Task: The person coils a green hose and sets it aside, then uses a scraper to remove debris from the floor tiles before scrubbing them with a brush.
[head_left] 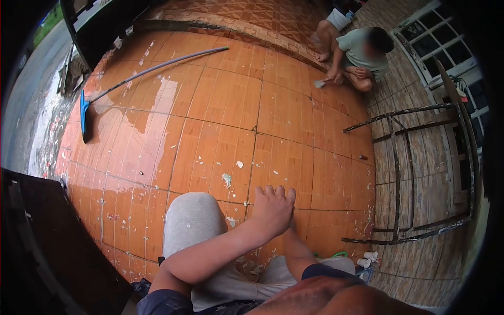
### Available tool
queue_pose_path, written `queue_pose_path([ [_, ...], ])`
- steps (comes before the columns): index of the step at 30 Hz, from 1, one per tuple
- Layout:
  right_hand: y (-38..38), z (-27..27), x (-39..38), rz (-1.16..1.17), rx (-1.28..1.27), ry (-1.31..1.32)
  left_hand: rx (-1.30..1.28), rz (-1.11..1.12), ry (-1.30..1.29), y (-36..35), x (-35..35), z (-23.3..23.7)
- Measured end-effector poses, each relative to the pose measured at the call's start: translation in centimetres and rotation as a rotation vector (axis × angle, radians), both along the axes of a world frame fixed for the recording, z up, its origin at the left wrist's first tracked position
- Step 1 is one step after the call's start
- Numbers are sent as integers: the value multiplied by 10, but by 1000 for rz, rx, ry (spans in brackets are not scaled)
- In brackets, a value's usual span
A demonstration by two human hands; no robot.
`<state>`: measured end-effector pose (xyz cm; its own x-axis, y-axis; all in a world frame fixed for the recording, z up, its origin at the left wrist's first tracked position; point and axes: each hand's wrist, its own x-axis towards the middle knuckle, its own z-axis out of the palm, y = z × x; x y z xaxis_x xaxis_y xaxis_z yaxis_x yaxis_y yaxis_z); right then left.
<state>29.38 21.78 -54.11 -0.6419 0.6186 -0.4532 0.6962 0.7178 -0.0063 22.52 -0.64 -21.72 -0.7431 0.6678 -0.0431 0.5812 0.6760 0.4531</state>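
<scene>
My left hand point(273, 211) is closed, knuckles up, above the orange tiled floor point(220, 147) in front of my knees. It overlaps my right hand, whose forearm point(298, 251) comes up from the lower right; the right hand's fingers are hidden behind the left. Anything held between the two cannot be made out. Pale flakes point(227, 180) are scattered on the tiles just beyond my hands. My bent knee point(193, 212) in grey trousers is to the left of them.
A blue-headed floor squeegee point(84, 113) lies on wet tiles at the left. Another person point(362, 55) squats at the upper right, one hand near a small pale object point(319, 83). A white bucket point(338, 19) is behind. A metal frame point(396, 173) and small white containers point(367, 260) are at right.
</scene>
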Motion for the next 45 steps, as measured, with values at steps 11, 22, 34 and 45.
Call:
queue_pose_path([
  [11, -222, -14, -94, 534, -518, 10, -51, -45, -18, 13, -12, -12],
  [22, 47, 5, -79, -68, 100, 189, -68, -10, -110, -24, -8, -9],
  [34, -281, -1, -182, 681, -541, 72, 198, 92, 108, -5, -15, -7],
  [45, 41, -2, -95, -4, 76, 178, 264, 86, 123, -20, -4, -9],
])
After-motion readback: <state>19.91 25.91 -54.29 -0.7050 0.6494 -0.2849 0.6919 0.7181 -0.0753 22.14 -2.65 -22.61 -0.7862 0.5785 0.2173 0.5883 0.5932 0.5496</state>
